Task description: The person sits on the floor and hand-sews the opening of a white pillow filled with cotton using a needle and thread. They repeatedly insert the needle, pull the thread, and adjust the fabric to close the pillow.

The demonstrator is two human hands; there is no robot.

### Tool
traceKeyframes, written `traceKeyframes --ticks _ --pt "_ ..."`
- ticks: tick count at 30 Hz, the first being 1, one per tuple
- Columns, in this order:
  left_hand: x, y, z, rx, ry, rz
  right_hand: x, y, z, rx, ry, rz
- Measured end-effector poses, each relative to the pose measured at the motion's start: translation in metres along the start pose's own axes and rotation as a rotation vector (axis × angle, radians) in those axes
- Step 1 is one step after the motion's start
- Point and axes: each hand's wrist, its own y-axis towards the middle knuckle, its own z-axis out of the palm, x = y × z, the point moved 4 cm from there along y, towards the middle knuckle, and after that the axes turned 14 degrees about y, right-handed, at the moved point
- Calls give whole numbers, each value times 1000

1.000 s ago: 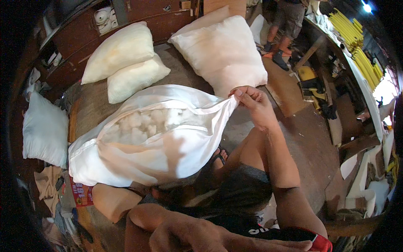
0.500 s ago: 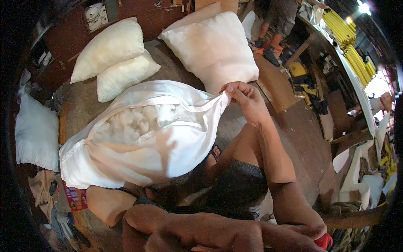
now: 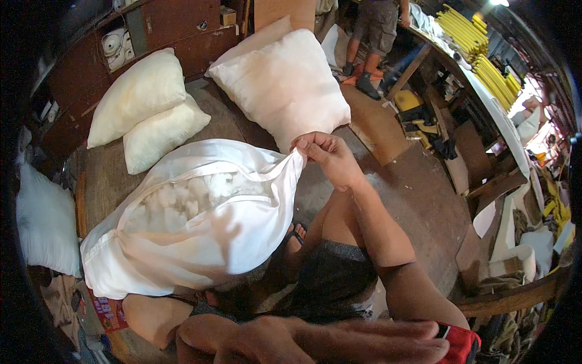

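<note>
A large white cushion cover (image 3: 200, 249) lies across my lap, its long opening gaping on fluffy white stuffing (image 3: 176, 203). At its upper right corner, my right hand (image 3: 330, 159) pinches the fabric between thumb and fingers and draws it taut. Low in the picture, my left hand (image 3: 339, 343) reaches across toward the right, close to the camera and somewhat blurred. Its fingers are stretched out, holding nothing that shows, near the red sleeve (image 3: 458, 343) on my right side. A shadow of a hand falls on the cover.
Stuffed pillows stand beyond: a large white one (image 3: 291, 85), two cream ones (image 3: 142, 91) at left, and another (image 3: 48, 218) at far left. Someone's legs (image 3: 370, 48) are at the back. Along the right runs a workbench (image 3: 485, 91) with yellow strips (image 3: 464, 33); scraps lie below.
My left arm has swung up at the bottom, its outstretched fingers now showing. My right hand keeps its pinch on the cover. The whole view has shifted slightly.
</note>
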Motion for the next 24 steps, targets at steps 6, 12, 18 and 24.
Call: traceKeyframes --ticks 6,12,18,24 --pt "-9 -15 20 -126 -281 -343 2 -1 -1 -20 -51 14" --pt "-2 -21 11 -169 -339 -345 -1 1 1 13 -62 -17" --pt "30 -9 -19 -31 -77 33 -4 3 -11 -1 -175 -106" --pt "13 -9 -48 -18 106 -411 -12 9 -5 26 -47 -77"
